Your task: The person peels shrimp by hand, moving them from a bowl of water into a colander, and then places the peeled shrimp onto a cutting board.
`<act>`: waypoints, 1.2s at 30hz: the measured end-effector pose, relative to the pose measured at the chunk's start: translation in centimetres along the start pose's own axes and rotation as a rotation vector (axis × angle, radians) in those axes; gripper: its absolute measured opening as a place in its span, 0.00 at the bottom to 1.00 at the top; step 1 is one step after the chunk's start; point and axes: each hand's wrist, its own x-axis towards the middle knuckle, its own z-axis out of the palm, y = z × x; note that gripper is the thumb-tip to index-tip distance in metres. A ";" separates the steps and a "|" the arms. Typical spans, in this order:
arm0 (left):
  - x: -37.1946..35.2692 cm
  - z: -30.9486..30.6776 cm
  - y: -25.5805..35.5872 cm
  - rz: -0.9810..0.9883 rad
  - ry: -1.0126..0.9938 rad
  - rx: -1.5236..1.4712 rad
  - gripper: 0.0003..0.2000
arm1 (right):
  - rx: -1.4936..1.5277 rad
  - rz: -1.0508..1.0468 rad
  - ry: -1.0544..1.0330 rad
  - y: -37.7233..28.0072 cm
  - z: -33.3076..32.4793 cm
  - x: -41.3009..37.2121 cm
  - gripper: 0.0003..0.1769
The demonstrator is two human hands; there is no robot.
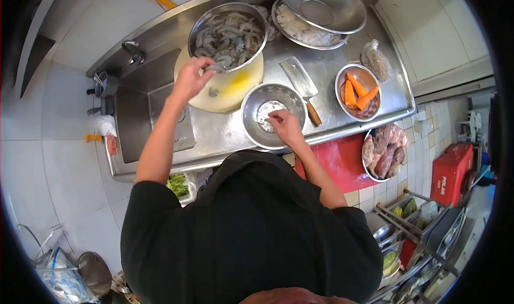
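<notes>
My left hand [193, 80] is at the near rim of a steel bowl [264, 42] heaped with raw grey shrimp [230, 33]. Its thumb and fingers pinch one shrimp [216, 68]. Under the bowl lies a round, pale cutting board [201, 98] with a yellow patch, and a small grey shrimp piece [213, 92] rests on it. My right hand [287, 127] is over a perforated steel colander [251, 98], fingertips closed together above a whitish heap [269, 113] at the bottom. What those fingers hold, if anything, is hidden.
A cleaver [300, 79] lies right of the colander. Beyond it stand a basket of peeled carrots [350, 92], a bagged item [376, 60] and stacked steel bowls [321, 6]. The sink basin [131, 116] is left. A meat-filled bowl [384, 151] sits below the counter's right edge.
</notes>
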 end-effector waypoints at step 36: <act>-6.7 15.0 -0.4 -0.549 -0.466 -0.892 0.11 | -0.338 -0.211 0.229 -3.0 4.9 0.8 0.10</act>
